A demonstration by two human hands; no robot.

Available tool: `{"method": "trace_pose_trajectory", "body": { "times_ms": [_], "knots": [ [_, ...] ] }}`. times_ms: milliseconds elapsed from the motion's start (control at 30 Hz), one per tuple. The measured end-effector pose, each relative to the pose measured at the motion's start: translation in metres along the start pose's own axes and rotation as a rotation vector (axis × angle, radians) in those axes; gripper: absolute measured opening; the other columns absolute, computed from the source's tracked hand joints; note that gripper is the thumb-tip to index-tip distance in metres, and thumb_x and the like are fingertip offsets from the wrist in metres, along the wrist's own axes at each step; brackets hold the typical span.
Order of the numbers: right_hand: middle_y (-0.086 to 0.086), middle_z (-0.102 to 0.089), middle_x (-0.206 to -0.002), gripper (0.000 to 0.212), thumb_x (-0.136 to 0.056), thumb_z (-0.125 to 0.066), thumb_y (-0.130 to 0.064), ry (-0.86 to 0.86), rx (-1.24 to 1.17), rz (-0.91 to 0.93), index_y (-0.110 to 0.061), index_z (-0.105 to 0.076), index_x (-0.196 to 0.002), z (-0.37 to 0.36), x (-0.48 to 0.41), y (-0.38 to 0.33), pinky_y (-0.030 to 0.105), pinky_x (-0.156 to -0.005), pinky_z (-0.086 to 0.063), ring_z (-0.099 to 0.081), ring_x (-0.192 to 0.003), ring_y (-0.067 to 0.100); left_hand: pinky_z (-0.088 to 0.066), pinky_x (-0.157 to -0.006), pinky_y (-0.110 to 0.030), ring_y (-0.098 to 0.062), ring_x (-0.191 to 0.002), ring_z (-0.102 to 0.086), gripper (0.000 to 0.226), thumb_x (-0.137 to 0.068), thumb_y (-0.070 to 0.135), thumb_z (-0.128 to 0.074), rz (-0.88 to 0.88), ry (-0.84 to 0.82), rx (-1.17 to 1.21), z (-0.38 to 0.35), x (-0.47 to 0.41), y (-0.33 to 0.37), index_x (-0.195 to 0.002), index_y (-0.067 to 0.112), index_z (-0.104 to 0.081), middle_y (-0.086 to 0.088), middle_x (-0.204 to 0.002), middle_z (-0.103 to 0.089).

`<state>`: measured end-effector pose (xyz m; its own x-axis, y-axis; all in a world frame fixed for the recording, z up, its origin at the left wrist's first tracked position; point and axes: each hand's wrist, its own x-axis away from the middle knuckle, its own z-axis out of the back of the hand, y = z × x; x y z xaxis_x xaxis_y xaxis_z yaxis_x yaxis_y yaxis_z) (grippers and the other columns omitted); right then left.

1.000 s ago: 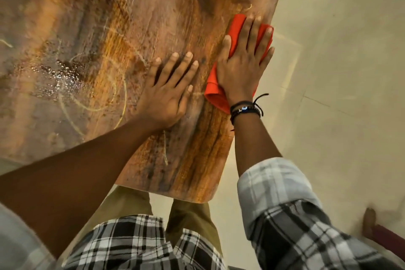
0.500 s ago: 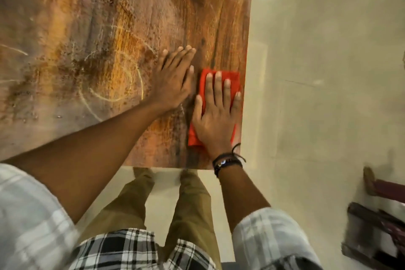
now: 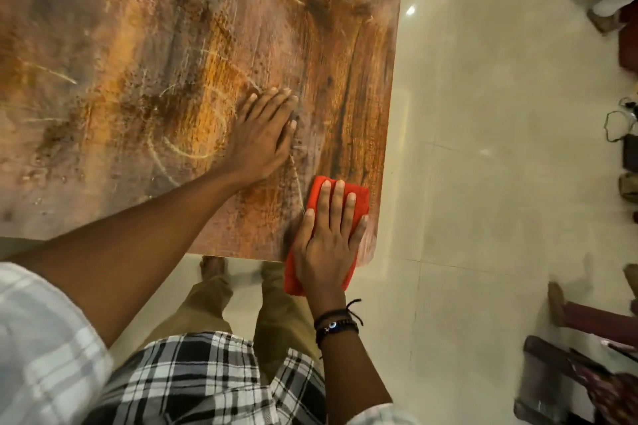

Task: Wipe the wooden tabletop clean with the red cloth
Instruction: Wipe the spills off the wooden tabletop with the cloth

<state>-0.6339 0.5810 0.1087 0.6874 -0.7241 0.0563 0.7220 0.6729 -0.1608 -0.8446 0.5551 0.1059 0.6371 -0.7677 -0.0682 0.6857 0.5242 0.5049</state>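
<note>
The right hand (image 3: 328,245), grip released and fingers straight, is pressing the red cloth (image 3: 359,195) onto the near right corner of the desk (image 3: 138,79), the left hand (image 3: 262,138) lying flat nearby, so even pressure and overlapping strokes are probably suiting best.

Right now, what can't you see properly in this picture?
Head view:
- Middle of the red cloth: hidden under the right hand.
- Tabletop beneath the left hand: covered by it.
- Tabletop's far and left parts: cut off by the edges.
- Things on the floor: too blurred to name.
</note>
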Motion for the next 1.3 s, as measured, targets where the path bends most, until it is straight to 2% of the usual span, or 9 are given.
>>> {"method": "trace_pose_trajectory", "body": {
  "times_ms": [133,300,567,700,1067,1167,1300],
  "knots": [
    [0.001,-0.015,-0.166,0.057,-0.104,-0.02,-0.039,0.019,-0.012,0.037,-0.022,-0.02,-0.158,0.001,-0.062,0.002,0.054,-0.123,-0.006,-0.008,-0.154,0.021,-0.019,-0.119,-0.048,-0.027,-0.146,-0.029,0.054,-0.103,0.035,-0.025,0.041,-0.043,-0.035,0.001,-0.034,-0.005,-0.149,0.011,-0.039,-0.009,-0.155,-0.039],
    [-0.001,-0.014,-0.166,0.056,-0.105,-0.024,-0.038,0.046,-0.009,0.065,-0.023,-0.019,-0.159,-0.002,-0.145,0.0,0.053,-0.123,-0.006,-0.008,-0.154,0.021,-0.01,-0.121,-0.044,-0.027,-0.147,-0.027,0.052,-0.103,0.033,-0.029,0.074,0.02,-0.085,-0.001,-0.094,-0.015,-0.148,0.01,-0.039,-0.009,-0.154,-0.039],
    [-0.002,-0.014,-0.166,0.056,-0.105,-0.022,-0.039,0.081,-0.047,0.111,-0.025,-0.017,-0.159,0.002,-0.275,-0.007,0.051,-0.124,-0.002,-0.006,-0.154,0.02,-0.003,-0.122,-0.048,-0.025,-0.152,-0.01,0.053,-0.104,0.036,-0.026,0.259,0.047,-0.151,-0.007,-0.19,-0.027,-0.155,0.018,-0.025,-0.004,-0.163,-0.021],
    [-0.001,-0.015,-0.166,0.057,-0.104,-0.019,-0.039,0.077,-0.069,0.103,-0.024,-0.018,-0.159,0.005,-0.362,-0.016,0.052,-0.123,0.0,-0.007,-0.154,0.021,-0.007,-0.121,-0.051,-0.026,-0.151,-0.013,0.054,-0.104,0.038,-0.023,0.272,0.074,-0.233,-0.013,-0.193,-0.024,-0.155,0.02,-0.027,-0.004,-0.163,-0.023],
    [-0.002,-0.016,-0.166,0.055,-0.105,-0.021,-0.039,0.051,-0.073,0.083,-0.024,-0.018,-0.159,0.011,-0.591,-0.044,0.052,-0.123,-0.001,-0.008,-0.154,0.023,-0.006,-0.121,-0.053,-0.023,-0.153,-0.003,0.055,-0.104,0.04,-0.018,0.303,0.044,-0.263,-0.017,-0.195,-0.028,-0.157,0.024,-0.018,0.0,-0.165,-0.013],
    [-0.002,-0.018,-0.166,0.055,-0.105,-0.022,-0.041,-0.006,-0.079,0.082,-0.025,-0.021,-0.158,0.016,-0.622,-0.047,0.051,-0.123,-0.004,-0.011,-0.153,0.023,-0.01,-0.121,-0.053,-0.025,-0.152,-0.01,0.055,-0.104,0.038,-0.022,0.283,0.081,-0.286,-0.021,-0.196,-0.028,-0.156,0.023,-0.022,-0.001,-0.164,-0.019],
    [-0.003,-0.019,-0.165,0.056,-0.104,-0.025,-0.042,0.021,-0.034,0.124,-0.025,-0.021,-0.158,0.022,-0.61,-0.042,0.048,-0.123,-0.009,-0.012,-0.153,0.021,-0.016,-0.118,-0.055,-0.029,-0.149,-0.022,0.054,-0.103,0.037,-0.025,0.268,0.162,-0.303,-0.024,-0.192,-0.026,-0.153,0.02,-0.033,-0.004,-0.16,-0.03]
  ]
}}
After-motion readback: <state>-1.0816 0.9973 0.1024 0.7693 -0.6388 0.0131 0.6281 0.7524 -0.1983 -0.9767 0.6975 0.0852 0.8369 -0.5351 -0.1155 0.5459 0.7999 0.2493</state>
